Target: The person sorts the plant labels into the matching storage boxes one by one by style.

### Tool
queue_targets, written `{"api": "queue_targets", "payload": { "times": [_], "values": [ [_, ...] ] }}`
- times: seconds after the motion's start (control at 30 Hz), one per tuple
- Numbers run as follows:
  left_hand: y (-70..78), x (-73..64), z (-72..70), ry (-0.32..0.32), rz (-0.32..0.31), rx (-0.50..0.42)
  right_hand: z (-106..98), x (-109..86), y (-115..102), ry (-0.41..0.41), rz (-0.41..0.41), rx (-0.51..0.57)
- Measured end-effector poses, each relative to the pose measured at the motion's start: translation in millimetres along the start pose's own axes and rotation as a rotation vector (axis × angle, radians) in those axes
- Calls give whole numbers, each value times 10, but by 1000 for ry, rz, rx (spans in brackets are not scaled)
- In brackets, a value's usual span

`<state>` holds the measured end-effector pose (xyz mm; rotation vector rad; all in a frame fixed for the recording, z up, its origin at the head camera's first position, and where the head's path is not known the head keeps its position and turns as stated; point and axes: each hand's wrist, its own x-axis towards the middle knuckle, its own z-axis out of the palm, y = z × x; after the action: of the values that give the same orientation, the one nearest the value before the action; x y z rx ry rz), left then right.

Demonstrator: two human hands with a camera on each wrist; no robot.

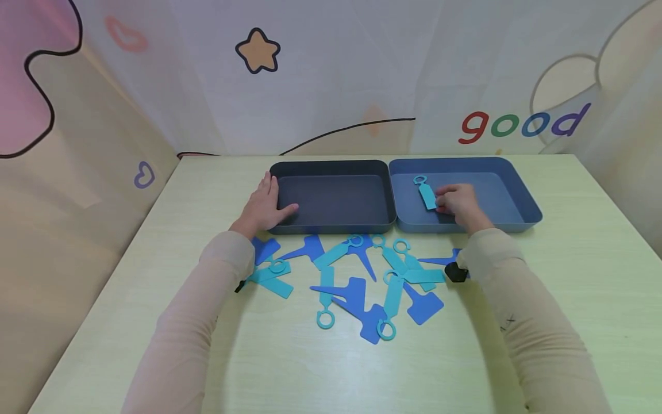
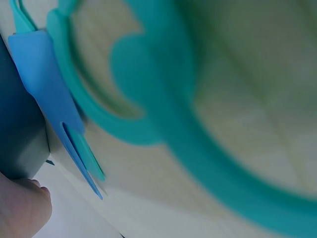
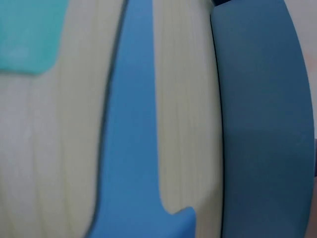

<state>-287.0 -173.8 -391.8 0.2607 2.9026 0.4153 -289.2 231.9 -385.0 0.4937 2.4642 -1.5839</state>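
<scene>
My right hand (image 1: 457, 202) is over the blue tray (image 1: 486, 215), its thumb and fingertips at the lower right edge of a teal ring plant tag (image 1: 427, 196). The tag's ring end points to the tray's back left. My left hand (image 1: 262, 208) rests on the left rim of the dark tray (image 1: 336, 228), fingers straight and thumb spread over the inside. In the left wrist view, part of this left hand (image 2: 22, 208) shows beside the tray wall (image 2: 17, 124). The right wrist view mostly misses the right hand.
Several teal ring tags (image 1: 393, 296) and blue T-shaped plant labels (image 1: 426, 306) lie overlapping on the table (image 1: 310, 374) in front of the trays. Blurred teal rings (image 2: 168, 99) are close to the left wrist camera. A blue label (image 3: 131, 124) lies below the right wrist.
</scene>
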Motion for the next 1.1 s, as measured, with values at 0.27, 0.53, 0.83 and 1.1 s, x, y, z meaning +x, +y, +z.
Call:
{"api": "queue_targets", "payload": {
  "times": [0.27,0.53,0.83,1.1],
  "values": [
    [-1,5,5,3,0,-2,49,-5,-22,115,31,-49],
    [2,14,13,5,10,-7,94,-42,-65,179,13,-199],
    [-22,19,7,1,9,-12,111,-95,-90,224,-60,-249],
    [-29,26,10,-2,10,-5,170,-246,-202,166,-347,-413]
  ]
}}
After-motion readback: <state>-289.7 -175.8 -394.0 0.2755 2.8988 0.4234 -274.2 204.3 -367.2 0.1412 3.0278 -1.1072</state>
